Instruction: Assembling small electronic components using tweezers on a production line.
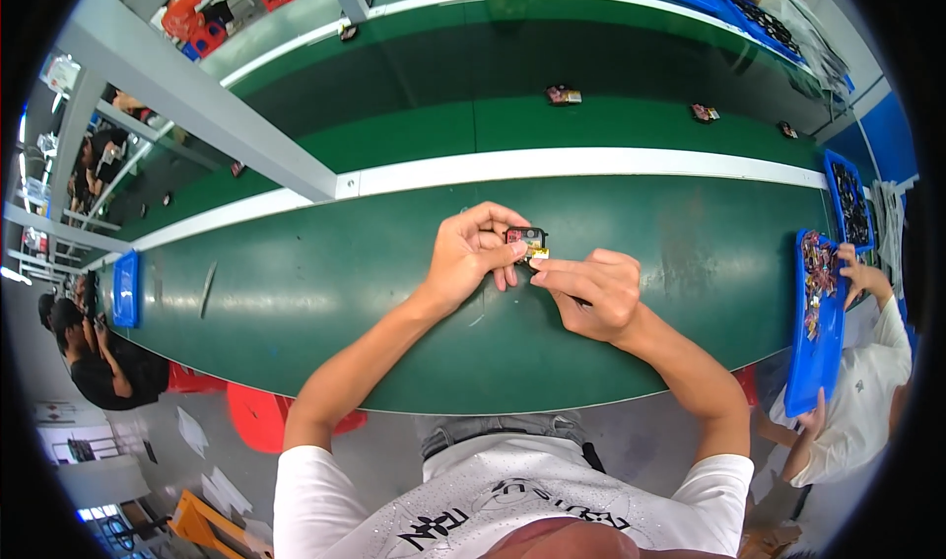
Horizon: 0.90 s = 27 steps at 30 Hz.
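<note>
Above the green bench, my left hand [461, 258] grips a small black plastic housing [525, 234] between thumb and fingers. Inside the housing's frame are a reddish part and a small yellow piece [540, 253], too small to make out fully. My right hand [603, 293] comes in from the right, with its thumb and forefinger pinched together at the housing's lower right edge, just below the yellow piece. What lies between those fingertips is hidden. Both forearms are raised over the near part of the bench.
Beyond the white rail [591, 161], a green conveyor belt carries several small assemblies [564, 96]. A thin strip [208, 290] and a blue tray [126, 288] lie left. At right, a co-worker's hands hold a blue tray [803, 377] of small wired parts. A grey post [217, 96] slants across the upper left.
</note>
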{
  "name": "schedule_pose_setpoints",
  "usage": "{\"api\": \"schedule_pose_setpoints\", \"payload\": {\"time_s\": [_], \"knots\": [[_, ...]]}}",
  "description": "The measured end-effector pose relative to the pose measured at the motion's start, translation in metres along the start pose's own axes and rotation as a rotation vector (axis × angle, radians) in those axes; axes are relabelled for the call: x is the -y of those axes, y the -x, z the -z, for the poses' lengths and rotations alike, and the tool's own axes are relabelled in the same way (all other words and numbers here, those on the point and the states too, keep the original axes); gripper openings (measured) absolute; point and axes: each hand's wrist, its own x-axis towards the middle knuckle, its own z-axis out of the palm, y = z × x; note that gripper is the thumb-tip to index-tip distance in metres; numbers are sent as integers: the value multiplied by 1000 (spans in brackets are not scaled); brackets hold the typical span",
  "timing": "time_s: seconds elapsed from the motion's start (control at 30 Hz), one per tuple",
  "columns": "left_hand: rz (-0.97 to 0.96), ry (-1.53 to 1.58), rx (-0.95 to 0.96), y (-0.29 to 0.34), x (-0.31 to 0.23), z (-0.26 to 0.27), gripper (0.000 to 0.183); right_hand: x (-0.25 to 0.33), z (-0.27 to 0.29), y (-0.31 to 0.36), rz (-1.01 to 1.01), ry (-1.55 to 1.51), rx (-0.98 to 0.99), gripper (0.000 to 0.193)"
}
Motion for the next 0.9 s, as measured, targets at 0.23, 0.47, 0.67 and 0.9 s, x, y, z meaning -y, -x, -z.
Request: {"api": "schedule_pose_setpoints", "payload": {"time_s": [0.23,0.47,0.67,0.9], "knots": [[70,-87,-53,-6,2,-9,21,-2,-1,6,-129,-44,-48,24],[-85,-216,-265,-51,-30,4,23,-9,11,2,-213,-94,-218,21],[-267,-360,-574,-143,-41,85,25,-12,4,1,-295,-133,-196,19],[-284,-1528,-942,-158,-55,112,39,-16,2,3,-294,-128,-210,19]]}}
